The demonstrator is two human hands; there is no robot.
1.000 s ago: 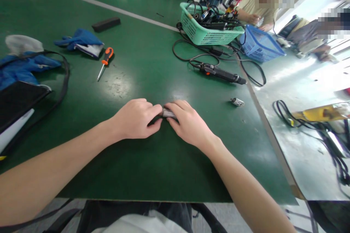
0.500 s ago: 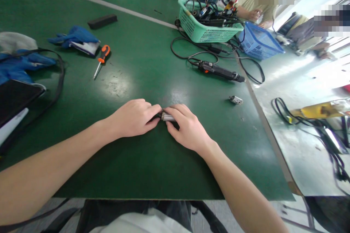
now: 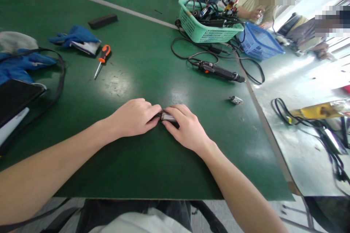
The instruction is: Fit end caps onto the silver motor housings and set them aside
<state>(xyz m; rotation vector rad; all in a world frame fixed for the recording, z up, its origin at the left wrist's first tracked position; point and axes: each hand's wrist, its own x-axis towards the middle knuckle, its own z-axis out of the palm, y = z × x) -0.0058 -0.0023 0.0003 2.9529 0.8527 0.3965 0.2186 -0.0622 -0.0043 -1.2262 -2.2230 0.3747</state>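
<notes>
My right hand point(image 3: 186, 125) is closed around a small silver metal cylinder point(image 3: 167, 117) lying low over the green table. Its thumb lies along the near side of the cylinder's left end, and the palm covers the other end. My left hand point(image 3: 138, 118) meets it from the left, thumb and forefinger pinched on a small dark part at that end. The fingers hide most of this dark part, so its kind cannot be made out. A similar small silver cylindrical piece point(image 3: 235, 100) rests on the table to the right.
A black electric screwdriver point(image 3: 220, 71) with a looped cable lies beyond my hands. Behind it stand a green basket point(image 3: 209, 36) of cables and a blue basket point(image 3: 258, 43). At left are an orange-handled screwdriver point(image 3: 102, 58), blue gloves point(image 3: 78, 38) and a black block point(image 3: 103, 21). Two people sit far right.
My right thumb has shifted slightly up and left, closer against the cylinder's end. My left hand stays almost still, pinching the dark part.
</notes>
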